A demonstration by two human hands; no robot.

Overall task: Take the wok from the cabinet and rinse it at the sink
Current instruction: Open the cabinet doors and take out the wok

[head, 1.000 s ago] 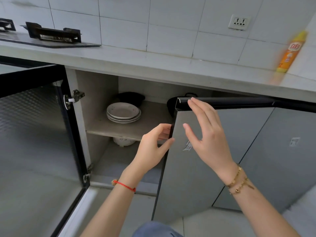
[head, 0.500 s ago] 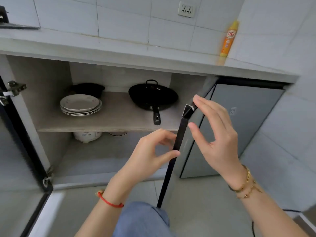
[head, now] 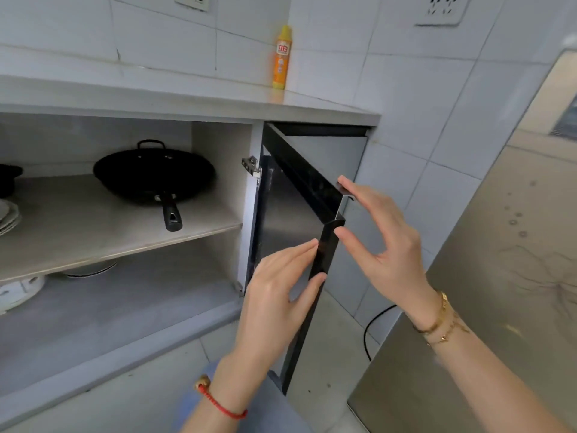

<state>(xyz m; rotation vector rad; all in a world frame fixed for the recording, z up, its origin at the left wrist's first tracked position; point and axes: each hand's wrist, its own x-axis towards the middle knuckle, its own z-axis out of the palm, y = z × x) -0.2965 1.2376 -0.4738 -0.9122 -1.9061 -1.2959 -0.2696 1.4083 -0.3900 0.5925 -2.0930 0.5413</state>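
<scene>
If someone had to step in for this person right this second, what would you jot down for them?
Left hand: open, fingertips on the free edge of the cabinet door.
Right hand: open, fingers touching the door's top corner; neither hand holds anything.
Wok: untouched, on the upper shelf inside the cabinet, handle pointing out towards you.
Done: the door is swung wide open, so the wok is in plain sight.
Left: let go of the door, lift the wok out by its handle, carry it to the sink (not in view), and rinse it.
</scene>
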